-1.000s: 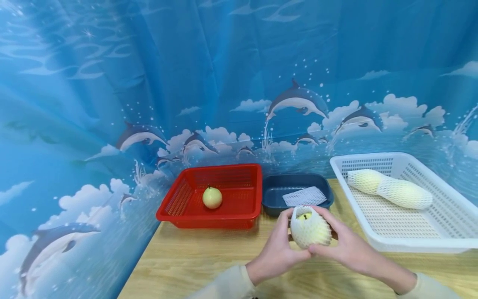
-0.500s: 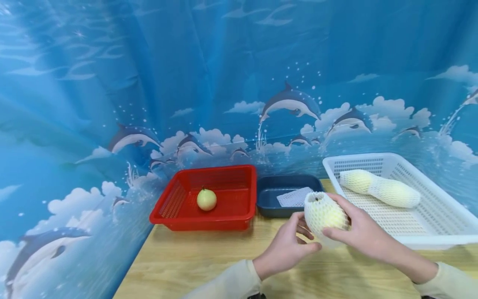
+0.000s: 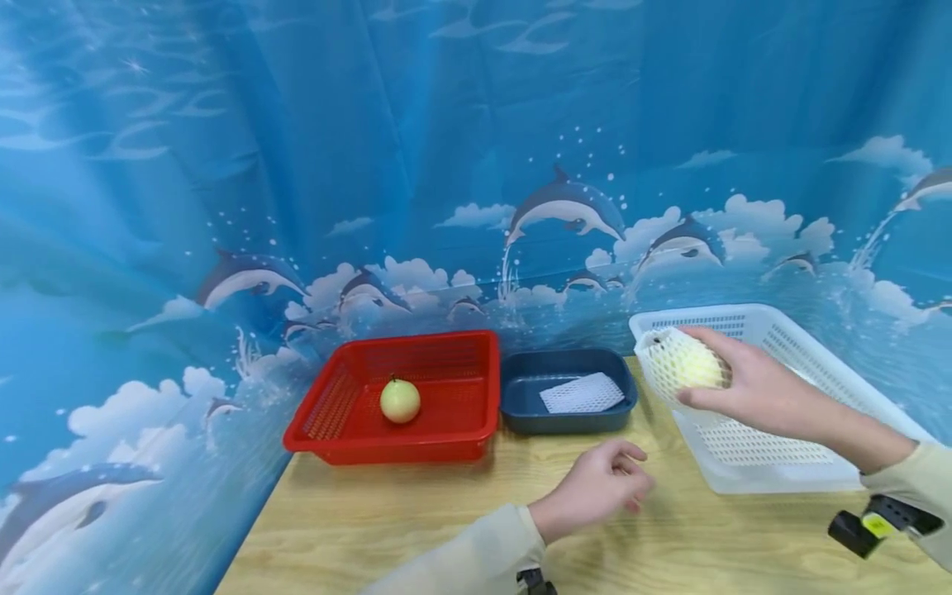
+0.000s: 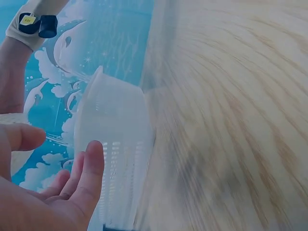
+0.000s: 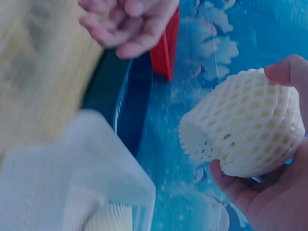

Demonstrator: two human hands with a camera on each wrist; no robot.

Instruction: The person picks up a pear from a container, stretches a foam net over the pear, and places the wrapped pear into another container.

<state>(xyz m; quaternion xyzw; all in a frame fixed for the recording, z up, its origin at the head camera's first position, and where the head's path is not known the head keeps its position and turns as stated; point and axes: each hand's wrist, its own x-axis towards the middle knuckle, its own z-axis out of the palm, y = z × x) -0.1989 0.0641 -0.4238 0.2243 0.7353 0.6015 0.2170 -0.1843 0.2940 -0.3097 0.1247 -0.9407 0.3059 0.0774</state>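
Note:
My right hand (image 3: 766,384) grips a pale yellow pear (image 3: 687,366) wrapped in a white foam net sleeve (image 5: 250,120), with thumb and fingers on either side of it. In the head view the pear is over the left rim of the white basket (image 3: 729,479). The sleeve's open end points left, away from the palm. My left hand (image 3: 595,487) hovers over the wooden table, fingers loosely bent and holding nothing; the left wrist view shows its fingers (image 4: 91,168) apart from the thumb.
A red basket (image 3: 402,450) holds one bare pear (image 3: 400,402). Beside it, a dark blue tray (image 3: 568,423) holds a flat foam net sleeve (image 3: 583,393). Netted fruit (image 5: 110,219) shows inside the white basket in the right wrist view. A dolphin-print curtain hangs behind.
Both hands held the netted pear earlier. The left hand has let go and drawn slightly down; the right hand has carried the pear rightward and up to the white basket.

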